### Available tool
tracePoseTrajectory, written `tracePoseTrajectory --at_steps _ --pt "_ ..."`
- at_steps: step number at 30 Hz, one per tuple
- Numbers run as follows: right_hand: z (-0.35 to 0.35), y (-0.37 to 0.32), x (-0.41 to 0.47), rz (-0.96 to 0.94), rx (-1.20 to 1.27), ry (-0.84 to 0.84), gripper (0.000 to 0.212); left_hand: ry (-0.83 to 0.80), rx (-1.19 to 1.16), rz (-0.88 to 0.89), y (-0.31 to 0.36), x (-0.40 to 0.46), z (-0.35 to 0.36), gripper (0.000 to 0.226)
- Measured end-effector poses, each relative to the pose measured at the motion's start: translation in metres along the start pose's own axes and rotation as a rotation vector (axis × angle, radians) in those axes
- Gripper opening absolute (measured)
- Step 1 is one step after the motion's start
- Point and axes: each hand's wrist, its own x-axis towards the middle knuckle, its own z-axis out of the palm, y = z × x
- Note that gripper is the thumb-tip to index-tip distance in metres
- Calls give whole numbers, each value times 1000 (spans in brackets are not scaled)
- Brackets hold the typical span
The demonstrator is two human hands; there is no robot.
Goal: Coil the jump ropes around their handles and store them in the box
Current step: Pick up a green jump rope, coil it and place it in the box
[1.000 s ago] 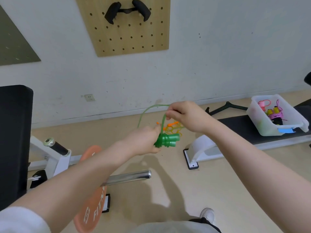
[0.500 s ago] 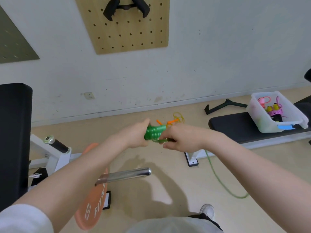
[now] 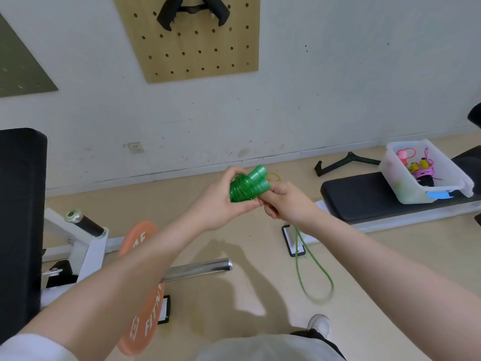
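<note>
Both hands up in mid-air, close together, clamped on the same bundle. Left hand (image 3: 221,201) wrapped round the green handles (image 3: 251,183), which sit side by side with green rope already coiled tight around the lower part, open ends pointing up and to the right. Right hand (image 3: 285,201) curled just beside and below, pinching the rope where it leaves the coil. Loose green rope (image 3: 311,269) hanging down from under the right wrist in a long loop, bottom of the loop blurred, close to the floor (image 3: 260,256); can't tell whether touching. Clear box (image 3: 395,178) well off to the right on the end of a black bench pad (image 3: 364,199), pink and yellow ropes inside, open top. Plenty of bare floor between the hands and that bench. Lower left more crowded: orange weight plate (image 3: 141,290) on a chrome bar (image 3: 197,269) jutting toward the middle, white frame and another black pad at the left edge. White shoe (image 3: 320,325) at the bottom, near the loop. Yellow rope (image 3: 274,176) on the floor by the wall, behind the handles
</note>
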Motion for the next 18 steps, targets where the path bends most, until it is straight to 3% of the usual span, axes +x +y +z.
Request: tracePoseTrajectory --at_steps 4,7,9,11,14,16,18 --pt "1 1 -3 37 -233 -65 33 -49 -455 -145 -9 0 20 36" --pt "8 1 -12 -20 -684 -205 30 93 -588 -290 -14 12 19 36" --pt "12 -7 -20 -75 -876 -282 26 63 -212 -249 -26 19 15 51" --pt "8 -22 -22 -141 -1017 -339 27 -168 145 -219 -32 18 14 57" --pt "-8 -42 -16 -224 -1009 -436 22 -542 292 -224 -30 14 17 52" --pt "-19 -53 -11 -270 -891 -396 36 -650 387 -174 -26 13 15 59" --pt "-30 -57 -5 -292 -740 -326 32 -695 414 -93 -17 9 14 61"
